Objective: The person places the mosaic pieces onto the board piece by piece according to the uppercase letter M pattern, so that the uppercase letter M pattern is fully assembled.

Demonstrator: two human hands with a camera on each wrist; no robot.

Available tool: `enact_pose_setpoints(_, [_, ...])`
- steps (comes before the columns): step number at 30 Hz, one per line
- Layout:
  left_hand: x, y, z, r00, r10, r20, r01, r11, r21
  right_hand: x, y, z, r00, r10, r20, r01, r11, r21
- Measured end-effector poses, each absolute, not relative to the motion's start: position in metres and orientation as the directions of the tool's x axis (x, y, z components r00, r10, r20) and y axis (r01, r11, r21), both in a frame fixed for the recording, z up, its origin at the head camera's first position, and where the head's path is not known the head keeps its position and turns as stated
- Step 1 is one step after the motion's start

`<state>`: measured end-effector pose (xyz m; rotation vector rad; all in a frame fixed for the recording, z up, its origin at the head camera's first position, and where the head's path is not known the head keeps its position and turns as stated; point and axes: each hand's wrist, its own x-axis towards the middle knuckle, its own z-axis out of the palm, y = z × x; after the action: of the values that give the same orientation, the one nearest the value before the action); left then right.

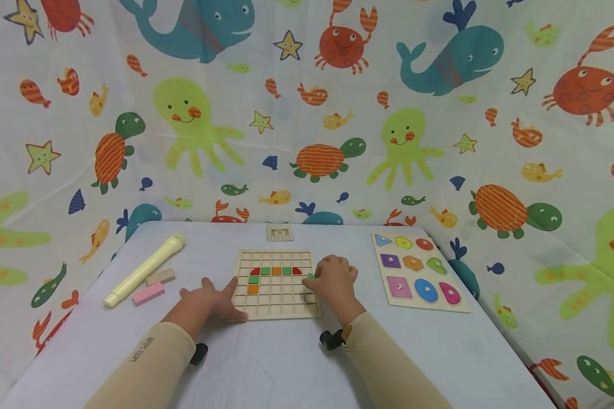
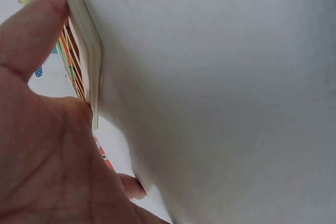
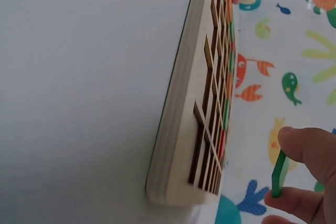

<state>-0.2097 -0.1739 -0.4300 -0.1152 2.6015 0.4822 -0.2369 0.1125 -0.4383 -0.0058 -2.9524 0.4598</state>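
Both forearms reach forward in beige sleeves, each with a dark band at the wrist. Left hand [image 1: 208,300] lies flat, palm down, fingers spread and straight, thumb extended. Right hand [image 1: 334,282] is curled, knuckles up, thumb and forefinger pinching.

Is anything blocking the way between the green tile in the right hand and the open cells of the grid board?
Nothing visible does. The right hand pinches the green tile beside the grid board.
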Motion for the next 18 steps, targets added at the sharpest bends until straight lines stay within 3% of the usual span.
enact_pose_setpoints(7, [-0.209,-0.175,-0.428,-0.878,0.008,-0.479,-0.163,0.935,0.315,-0.238,0.089,-0.440,-0.990,-0.012,0.140,-0.055,0.948,-0.312])
enact_pose_setpoints(18, [-0.207,-0.174,-0.426,-0.878,0.007,-0.478,-0.166,0.933,0.320,-0.250,0.055,-0.447,-0.988,-0.074,0.132,-0.103,0.969,-0.226])
